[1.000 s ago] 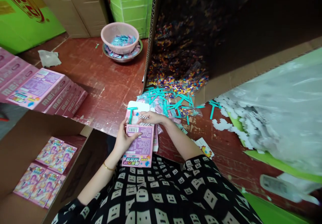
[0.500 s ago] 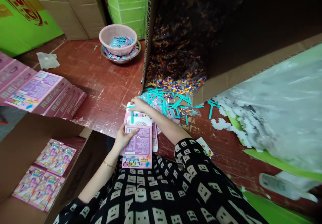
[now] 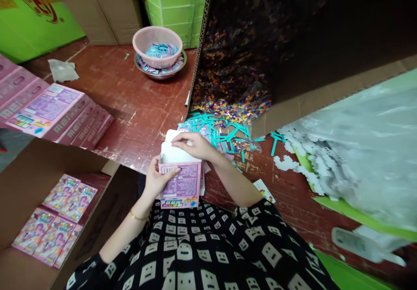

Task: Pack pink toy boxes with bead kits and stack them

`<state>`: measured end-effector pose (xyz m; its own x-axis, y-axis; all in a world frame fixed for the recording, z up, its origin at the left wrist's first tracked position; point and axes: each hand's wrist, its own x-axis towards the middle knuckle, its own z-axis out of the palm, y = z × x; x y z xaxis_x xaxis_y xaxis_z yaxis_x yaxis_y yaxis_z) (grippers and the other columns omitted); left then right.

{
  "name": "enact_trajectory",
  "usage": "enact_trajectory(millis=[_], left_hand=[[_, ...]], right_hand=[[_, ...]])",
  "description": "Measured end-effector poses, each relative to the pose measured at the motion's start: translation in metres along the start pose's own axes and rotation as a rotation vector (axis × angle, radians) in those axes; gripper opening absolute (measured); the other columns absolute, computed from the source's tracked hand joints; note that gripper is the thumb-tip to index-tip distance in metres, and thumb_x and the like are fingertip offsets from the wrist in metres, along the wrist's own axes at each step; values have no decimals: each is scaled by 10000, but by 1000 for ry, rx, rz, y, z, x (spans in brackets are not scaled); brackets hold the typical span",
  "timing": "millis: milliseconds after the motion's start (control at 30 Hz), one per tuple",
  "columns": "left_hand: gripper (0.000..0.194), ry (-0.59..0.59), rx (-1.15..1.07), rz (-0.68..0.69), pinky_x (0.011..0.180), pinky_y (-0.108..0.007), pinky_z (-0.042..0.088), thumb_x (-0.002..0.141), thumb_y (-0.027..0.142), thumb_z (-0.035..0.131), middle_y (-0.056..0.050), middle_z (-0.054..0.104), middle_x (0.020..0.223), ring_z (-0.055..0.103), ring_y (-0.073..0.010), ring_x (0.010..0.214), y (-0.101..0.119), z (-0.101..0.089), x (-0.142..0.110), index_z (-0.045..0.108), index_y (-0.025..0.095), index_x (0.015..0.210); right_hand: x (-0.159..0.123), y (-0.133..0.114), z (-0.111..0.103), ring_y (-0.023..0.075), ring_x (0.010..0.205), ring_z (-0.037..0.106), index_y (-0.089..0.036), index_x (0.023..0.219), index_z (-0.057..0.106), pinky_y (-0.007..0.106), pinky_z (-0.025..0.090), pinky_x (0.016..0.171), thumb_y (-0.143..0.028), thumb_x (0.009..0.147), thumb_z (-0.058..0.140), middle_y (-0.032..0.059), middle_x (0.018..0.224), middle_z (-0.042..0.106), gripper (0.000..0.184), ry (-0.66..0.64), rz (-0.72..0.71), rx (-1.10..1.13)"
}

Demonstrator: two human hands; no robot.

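My left hand [image 3: 158,178] grips a pink and purple printed carton [image 3: 180,185] by its left side, thumb across the printed face. The carton's top end is open and its white flaps [image 3: 176,153] stand up. My right hand [image 3: 195,145] is over that opening, fingers curled and pinched at a white flap. Part of another carton [image 3: 203,181] shows behind the held one. Just beyond my right hand lies a pile of teal T-shaped plastic pieces [image 3: 208,127] with small clear bags of coloured beads [image 3: 244,144].
A pink basket [image 3: 157,33] of small packets sits in a metal bowl [image 3: 163,77]. Pink cartons [image 3: 61,111] line the left table edge, above a cardboard box [image 3: 107,203] holding more cartons. A large box [image 3: 293,103] of bead bags stands right, near white plastic pieces [image 3: 312,159].
My right hand held a teal T-shaped piece at the carton's mouth; that piece is now out of sight and the fingers are at the flap. My left hand keeps its grip.
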<state>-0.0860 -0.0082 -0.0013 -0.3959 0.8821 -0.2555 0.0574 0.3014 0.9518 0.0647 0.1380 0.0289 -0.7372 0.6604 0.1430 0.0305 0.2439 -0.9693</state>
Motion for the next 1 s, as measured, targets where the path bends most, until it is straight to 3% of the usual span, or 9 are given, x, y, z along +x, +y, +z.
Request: enact_trajectory(millis=[100, 167, 267, 333, 433, 567, 767, 900, 1000], left_hand=[[626, 137, 99, 411, 592, -258, 526, 553, 484, 915, 11, 592, 820, 608, -146, 650, 30, -14, -19, 574, 181, 983], [698, 292, 190, 737, 650, -270, 533, 549, 548, 906, 1, 549, 913, 597, -148, 716, 39, -21, -19, 569, 193, 1047], [798, 513, 278, 1123, 671, -273, 515, 600, 692, 811, -14, 458, 1010, 548, -145, 764, 25, -20, 5, 519, 223, 1177], [731, 499, 311, 1269, 683, -275, 506, 708, 687, 739, -25, 442, 1028, 547, -152, 796, 4, -14, 30, 477, 243, 1227], [571, 214, 243, 1297, 748, -300, 525, 839, 497, 723, -40, 525, 1048, 603, -179, 893, -20, -9, 56, 413, 287, 1271], [373, -3, 278, 1262, 738, -295, 561, 872, 344, 720, -69, 588, 1084, 639, -187, 952, -21, -20, 60, 515, 262, 1173], [182, -104, 346, 1284, 836, -386, 603, 866, 244, 710, -54, 682, 1083, 682, -220, 1054, -2, -35, 60, 528, 235, 882], [256, -196, 319, 1275, 810, -413, 619, 821, 401, 763, -36, 705, 959, 700, -251, 1026, 5, -38, 52, 582, 252, 925], [414, -233, 417, 1266, 866, -441, 602, 780, 357, 813, -105, 684, 1097, 680, -275, 1064, 21, -38, 36, 627, 224, 1126]], right_hand=[[-35, -49, -23, 187, 1051, 646, -246, 1065, 681, 391, 533, 942, -432, 937, 593, 48, 1067, 693, 243, 281, -296, -28], [-54, -65, -29, 230, 1138, 620, -315, 1288, 567, 429, 545, 947, -532, 856, 674, 59, 1254, 622, 495, 332, -434, -55], [-66, -47, -15, 287, 1237, 569, -379, 1469, 346, 483, 523, 995, -465, 743, 811, 80, 1431, 492, 867, 333, -565, -243], [-67, -12, 4, 275, 1221, 582, -375, 1473, 329, 470, 519, 1000, -369, 775, 803, 88, 1371, 536, 844, 424, -628, -377], [-69, 40, 24, 250, 1081, 648, -299, 1463, 352, 397, 571, 895, -360, 808, 777, 106, 1190, 615, 784, 624, -618, -455], [-79, 66, 23, 253, 1019, 662, -233, 1260, 597, 395, 575, 882, -366, 833, 748, 119, 1089, 651, 472, 478, -479, -561], [-81, 52, 9, 277, 1257, 579, -257, 964, 630, 539, 473, 1058, -311, 859, 722, 78, 1189, 652, 150, 384, -478, -635], [-80, 29, 7, 280, 1205, 619, -241, 1047, 607, 531, 506, 1026, -385, 814, 769, 65, 1050, 670, 319, 328, -622, -617], [-79, 2, 4, 247, 1178, 618, -215, 1200, 621, 414, 564, 950, -368, 847, 738, 105, 1112, 650, 403, 218, -552, -592]])
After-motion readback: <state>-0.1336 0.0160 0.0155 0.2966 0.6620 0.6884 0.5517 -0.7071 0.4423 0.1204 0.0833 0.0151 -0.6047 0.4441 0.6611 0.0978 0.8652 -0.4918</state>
